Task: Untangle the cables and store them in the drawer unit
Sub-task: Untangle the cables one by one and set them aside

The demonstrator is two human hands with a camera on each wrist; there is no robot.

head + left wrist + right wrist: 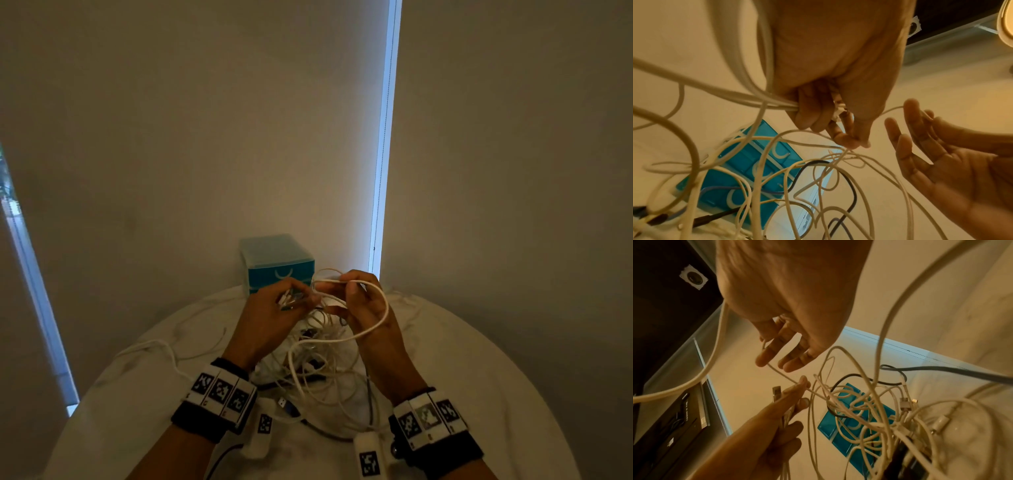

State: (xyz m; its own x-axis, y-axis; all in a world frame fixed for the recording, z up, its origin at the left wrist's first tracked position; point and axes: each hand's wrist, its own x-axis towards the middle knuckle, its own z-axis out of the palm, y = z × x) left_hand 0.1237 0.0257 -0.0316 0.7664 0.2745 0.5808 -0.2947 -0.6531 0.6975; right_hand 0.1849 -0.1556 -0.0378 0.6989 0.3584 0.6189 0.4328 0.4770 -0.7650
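A tangle of white cables (318,359) lies on the white-covered round table (479,359), partly lifted between my hands. My left hand (294,299) grips a bunch of cable ends and plugs (836,107), its fingers curled round them. My right hand (344,287), close beside it, pinches a thin white cable (785,376) that runs to the left fingertips. A thicker white cable (385,308) loops over the back of the right hand. The blue drawer unit (277,265) stands behind the hands with its drawers closed, and the cables partly hide it (748,170) (851,431).
A black cable (851,186) and a grey cable (941,371) run through the tangle. One white strand (154,346) trails left across the cloth. Pale blinds with a bright gap (385,171) hang just behind the table. The table rim curves round on both sides.
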